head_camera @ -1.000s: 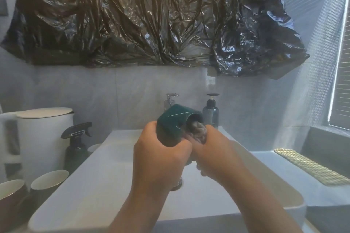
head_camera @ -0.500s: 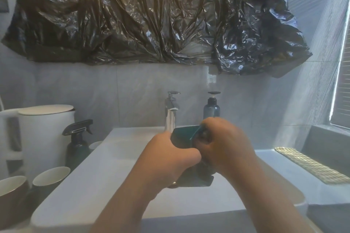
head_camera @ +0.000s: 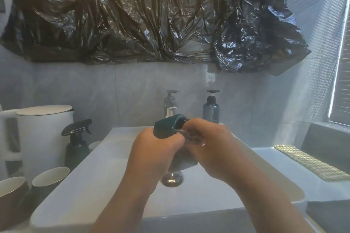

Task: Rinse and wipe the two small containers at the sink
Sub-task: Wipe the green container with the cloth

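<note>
My left hand (head_camera: 154, 152) grips a small dark green container (head_camera: 166, 126) over the white sink (head_camera: 91, 181), just below the chrome faucet (head_camera: 170, 104). The container lies tilted with its open mouth facing right. My right hand (head_camera: 206, 145) presses against that mouth, fingers curled at the opening, holding something pale that is too blurred to name. A second dark green piece (head_camera: 182, 162) shows below and between my hands; what holds it is hidden. The chrome drain (head_camera: 172, 178) sits beneath them.
Left of the sink stand a white kettle (head_camera: 43, 134), a dark spray bottle (head_camera: 76, 143) and two cups (head_camera: 50, 178). A pump bottle (head_camera: 211, 108) stands behind the basin. A woven mat (head_camera: 310, 162) lies on the right ledge. Black plastic sheeting (head_camera: 151, 15) covers the wall above.
The container dropped under the faucet half a second ago, and water ran. Now it is raised and tilted again, with my right hand still at its mouth. No water stream shows.
</note>
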`<state>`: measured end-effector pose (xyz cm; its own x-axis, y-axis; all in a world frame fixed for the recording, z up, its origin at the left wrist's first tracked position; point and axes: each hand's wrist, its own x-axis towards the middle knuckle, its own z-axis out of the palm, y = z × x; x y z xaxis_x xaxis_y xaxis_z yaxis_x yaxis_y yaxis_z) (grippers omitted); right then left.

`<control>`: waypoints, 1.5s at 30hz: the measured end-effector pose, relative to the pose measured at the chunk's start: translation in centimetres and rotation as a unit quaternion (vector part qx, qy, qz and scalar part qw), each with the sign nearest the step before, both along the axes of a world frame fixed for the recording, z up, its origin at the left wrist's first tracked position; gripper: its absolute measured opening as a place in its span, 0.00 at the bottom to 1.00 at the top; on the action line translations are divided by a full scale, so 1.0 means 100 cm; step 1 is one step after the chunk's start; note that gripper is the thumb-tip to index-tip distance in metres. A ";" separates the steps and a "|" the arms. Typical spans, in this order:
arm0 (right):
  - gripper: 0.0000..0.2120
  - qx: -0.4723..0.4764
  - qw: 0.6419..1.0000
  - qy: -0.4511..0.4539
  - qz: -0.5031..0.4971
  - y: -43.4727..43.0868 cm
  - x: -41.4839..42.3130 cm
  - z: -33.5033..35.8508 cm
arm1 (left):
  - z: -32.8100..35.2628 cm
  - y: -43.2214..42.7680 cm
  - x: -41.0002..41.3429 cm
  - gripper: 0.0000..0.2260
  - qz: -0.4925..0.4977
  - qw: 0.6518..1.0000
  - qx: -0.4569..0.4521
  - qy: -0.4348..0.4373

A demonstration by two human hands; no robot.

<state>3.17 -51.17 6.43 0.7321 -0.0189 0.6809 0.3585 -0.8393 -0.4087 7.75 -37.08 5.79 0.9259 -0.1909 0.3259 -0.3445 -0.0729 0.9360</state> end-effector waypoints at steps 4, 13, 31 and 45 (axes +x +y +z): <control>0.08 -0.091 0.984 -0.099 -0.115 -0.005 0.011 -0.005 | 0.000 -0.004 -0.005 0.08 -0.045 0.998 0.032 0.002; 0.07 -0.193 0.952 0.018 -0.237 -0.003 0.009 -0.002 | -0.006 -0.012 -0.007 0.09 0.012 0.999 -0.017 -0.035; 0.17 0.153 0.981 -0.118 -0.005 -0.014 0.017 -0.005 | 0.002 -0.006 -0.009 0.06 0.006 0.994 -0.105 0.015; 0.10 0.152 0.980 0.051 -0.119 -0.013 0.024 -0.013 | 0.000 -0.013 -0.016 0.16 -0.025 0.999 -0.029 -0.032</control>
<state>5.55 -52.48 5.11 0.7468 -0.3878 0.5403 0.1115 -0.7279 -0.6766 6.19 -38.41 5.83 0.8929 -0.2146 0.3959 -0.4054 -0.0003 0.9141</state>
